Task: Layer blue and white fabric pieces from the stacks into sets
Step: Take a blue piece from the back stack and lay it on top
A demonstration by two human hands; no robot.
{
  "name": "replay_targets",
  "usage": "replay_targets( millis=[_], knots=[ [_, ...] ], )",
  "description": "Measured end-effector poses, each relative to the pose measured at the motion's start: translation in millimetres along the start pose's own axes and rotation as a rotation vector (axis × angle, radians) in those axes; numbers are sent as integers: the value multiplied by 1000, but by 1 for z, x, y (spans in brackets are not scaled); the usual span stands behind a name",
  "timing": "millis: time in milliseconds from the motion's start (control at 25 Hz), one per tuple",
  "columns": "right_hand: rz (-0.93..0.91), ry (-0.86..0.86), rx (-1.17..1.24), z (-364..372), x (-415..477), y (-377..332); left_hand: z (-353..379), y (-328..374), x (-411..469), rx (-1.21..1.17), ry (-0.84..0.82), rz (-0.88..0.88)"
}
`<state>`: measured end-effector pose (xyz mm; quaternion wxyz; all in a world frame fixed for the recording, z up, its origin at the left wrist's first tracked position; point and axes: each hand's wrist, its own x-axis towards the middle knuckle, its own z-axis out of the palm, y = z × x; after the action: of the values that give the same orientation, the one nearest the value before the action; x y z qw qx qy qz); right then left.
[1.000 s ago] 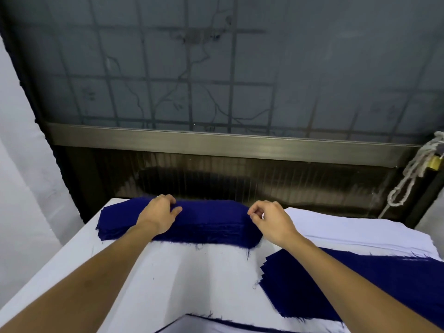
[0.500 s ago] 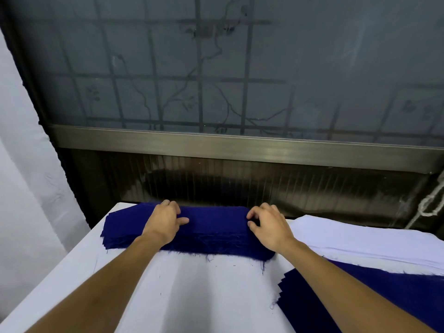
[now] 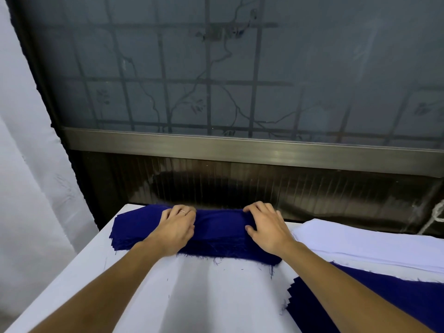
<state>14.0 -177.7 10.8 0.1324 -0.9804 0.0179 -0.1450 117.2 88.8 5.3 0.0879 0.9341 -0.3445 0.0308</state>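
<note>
Blue stack is lying at the far end of the table, and we are gripping it with both hands. The fingers of our left hand are curling close together over the stack's far edge. One of them is wearing a ring, and the thumb is lying along the top. The fingers of our right hand are hooking over the same edge, slightly spread, while its thumb is pressing on the top cloth. Between the hands the top layers are bunching into soft folds.

Our forearms are reaching in from the near side over the table's white cover, where a few loose blue threads are lying. The stack's near edge is fraying.

Just right of it a white stack is lying flat; we cannot tell whether the two are touching. Nearer us, a second blue stack is lying fanned at its corner, passing under our right forearm.

Beyond the table a frosted window is showing a grid and branches, with a rail running beneath it. A curtain is hanging at the left, and a rope is dangling at the far right.
</note>
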Motion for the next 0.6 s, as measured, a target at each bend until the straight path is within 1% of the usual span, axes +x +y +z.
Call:
replay_targets(
  millis=[160, 360, 520, 600],
  knots=[
    [-74, -53, 71, 6, 9, -17, -10, 0, -3, -15, -12, 63],
    [-132, -100, 177, 7, 19, -33, -31, 12, -6, -279, -1, 76],
    [-168, -125, 294, 1, 31, -62, -48, 31, -6, -312, 103, 171],
    [-161, -119, 314, -9, 33, -69, -58, 34, -9, -327, 149, 167]
  ],
)
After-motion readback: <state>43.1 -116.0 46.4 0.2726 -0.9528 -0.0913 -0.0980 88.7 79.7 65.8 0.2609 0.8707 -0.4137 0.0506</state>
